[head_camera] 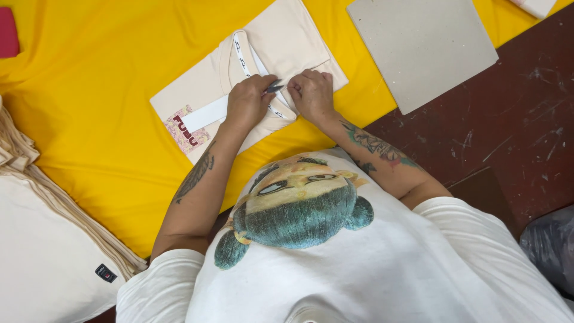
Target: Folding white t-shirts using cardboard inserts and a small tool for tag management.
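Observation:
A folded cream T-shirt (pixel 281 45) lies on the yellow cloth (pixel 101 90), its collar toward me. My left hand (pixel 248 101) rests on the collar and grips a small dark tool (pixel 274 87) whose tip points at my right hand. Just to its right, my right hand (pixel 312 94) presses down on the collar edge with curled fingers. A white strip (pixel 206 113) runs from under my left hand to a patterned printed tag (pixel 185 133) on the shirt's lower left corner.
A grey cardboard sheet (pixel 418 45) lies at the upper right, half on the dark red table (pixel 520 113). A stack of cream garments (pixel 42 251) sits at the lower left. A dark plastic bag (pixel 553 245) is at the right edge.

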